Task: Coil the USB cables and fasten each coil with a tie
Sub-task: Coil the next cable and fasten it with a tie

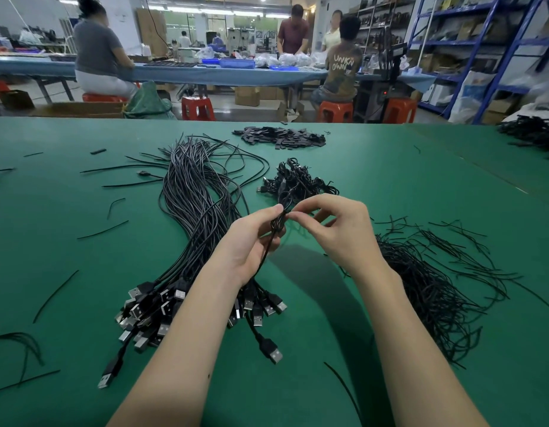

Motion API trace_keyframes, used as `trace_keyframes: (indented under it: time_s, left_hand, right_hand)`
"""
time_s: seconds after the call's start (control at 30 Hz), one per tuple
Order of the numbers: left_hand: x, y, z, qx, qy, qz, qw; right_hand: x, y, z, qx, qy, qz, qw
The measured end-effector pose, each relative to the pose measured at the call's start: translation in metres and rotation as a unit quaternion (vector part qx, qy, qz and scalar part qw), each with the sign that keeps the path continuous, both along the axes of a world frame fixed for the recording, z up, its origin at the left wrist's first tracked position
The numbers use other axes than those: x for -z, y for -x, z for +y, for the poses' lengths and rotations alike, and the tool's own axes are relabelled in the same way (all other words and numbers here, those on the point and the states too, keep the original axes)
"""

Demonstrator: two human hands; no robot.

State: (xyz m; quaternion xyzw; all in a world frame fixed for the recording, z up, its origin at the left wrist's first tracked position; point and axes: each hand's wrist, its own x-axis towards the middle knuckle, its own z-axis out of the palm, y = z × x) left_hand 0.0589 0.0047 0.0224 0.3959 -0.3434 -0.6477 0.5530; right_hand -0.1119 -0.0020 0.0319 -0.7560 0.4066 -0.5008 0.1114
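Coil [278,224]: light, springy, likely to unwind; gripped in left hand [251,241]. Tie [293,214]: thin, pliable, pinched by right hand [338,229] beside it.

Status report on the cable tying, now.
Left hand grips coiled cable. Right hand pinches tie at coil top. Uncoiled cables left, finished coils ahead. Nothing blocking.

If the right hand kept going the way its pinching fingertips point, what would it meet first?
The right hand points left at the small black cable coil gripped by the left hand. It would meet that coil, then the left fingertips; depth looks matched.
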Motion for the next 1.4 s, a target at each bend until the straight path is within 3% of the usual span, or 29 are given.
trace_keyframes:
  time_s: [0.07, 0.1, 0.17, 0.2, 0.23, 0.27, 0.33, 0.4, 0.47, 0.57, 0.67, 0.73, 0.77, 0.8, 0.87, 0.9, 0.93, 0.97, 1.07, 1.13, 1.27, 1.4]
  left_hand:
    - [0.002, 0.003, -0.001, -0.025, 0.028, -0.016, 0.999]
    - [0.003, 0.004, -0.001, -0.042, 0.045, -0.018, 0.998]
    - [0.004, 0.007, -0.001, -0.066, 0.073, -0.025, 0.995]
    - [0.004, 0.007, -0.001, -0.070, 0.079, -0.030, 0.994]
    - [0.004, 0.007, -0.001, -0.071, 0.078, -0.032, 0.994]
    - [0.004, 0.006, -0.001, -0.068, 0.069, -0.028, 0.995]
    - [0.004, 0.004, -0.002, -0.058, 0.040, -0.019, 0.997]
    - [0.003, 0.003, -0.003, -0.049, 0.011, -0.007, 0.999]
    - [0.002, 0.003, -0.002, -0.043, -0.008, 0.000, 0.999]
    - [0.002, 0.003, 0.000, -0.031, -0.022, 0.001, 0.999]
    - [0.004, 0.003, -0.001, -0.030, -0.013, -0.008, 0.999]
    - [0.005, 0.005, -0.001, -0.037, 0.012, -0.005, 0.999]
    - [0.006, 0.007, -0.001, -0.047, 0.030, 0.002, 0.998]
    - [0.007, 0.010, 0.000, -0.065, 0.055, 0.001, 0.996]
    - [0.009, 0.015, 0.001, -0.123, 0.129, -0.055, 0.982]
    - [0.011, 0.016, 0.000, -0.150, 0.178, -0.098, 0.968]
    - [0.012, 0.016, 0.000, -0.166, 0.215, -0.140, 0.952]
    - [0.012, 0.016, 0.000, -0.173, 0.229, -0.174, 0.942]
    - [0.013, 0.015, 0.000, -0.136, 0.174, -0.199, 0.955]
    - [0.014, 0.014, -0.002, -0.092, 0.138, -0.216, 0.962]
    - [0.015, 0.015, -0.004, -0.057, 0.134, -0.279, 0.949]
    - [0.011, 0.022, -0.012, -0.139, 0.086, -0.246, 0.955]
  right_hand:
    - [0.002, -0.009, 0.001, -0.012, -0.127, -0.108, 0.986]
    - [0.002, -0.015, 0.002, -0.041, -0.241, -0.204, 0.948]
    - [-0.003, -0.023, 0.008, -0.143, -0.481, -0.417, 0.758]
    - [-0.002, -0.023, 0.008, -0.165, -0.529, -0.464, 0.691]
    - [-0.001, -0.023, 0.008, -0.173, -0.542, -0.464, 0.679]
    - [0.001, -0.022, 0.007, -0.164, -0.518, -0.415, 0.729]
    - [0.005, -0.018, 0.007, -0.112, -0.370, -0.274, 0.881]
    - [0.006, -0.011, 0.005, -0.089, -0.206, -0.166, 0.960]
    - [0.008, -0.006, 0.003, -0.071, -0.109, -0.076, 0.989]
    - [0.009, -0.002, 0.000, -0.018, -0.073, -0.018, 0.997]
    - [0.009, -0.004, 0.001, 0.002, -0.076, -0.053, 0.996]
    - [0.008, -0.011, 0.001, -0.013, -0.167, -0.137, 0.976]
    - [0.007, -0.015, 0.002, -0.031, -0.254, -0.210, 0.944]
    - [0.005, -0.018, 0.002, -0.061, -0.365, -0.307, 0.877]
    - [0.004, -0.025, 0.006, -0.162, -0.551, -0.517, 0.634]
    - [0.005, -0.027, 0.007, -0.193, -0.582, -0.582, 0.534]
    - [0.007, -0.029, 0.007, -0.206, -0.591, -0.606, 0.492]
    - [0.008, -0.030, 0.007, -0.203, -0.589, -0.601, 0.500]
    - [0.014, -0.030, 0.002, -0.113, -0.539, -0.498, 0.669]
    - [0.022, -0.027, -0.001, -0.073, -0.497, -0.462, 0.730]
    - [0.029, -0.016, -0.002, -0.088, -0.440, -0.482, 0.752]
    - [0.030, -0.015, -0.003, -0.058, -0.409, -0.458, 0.787]
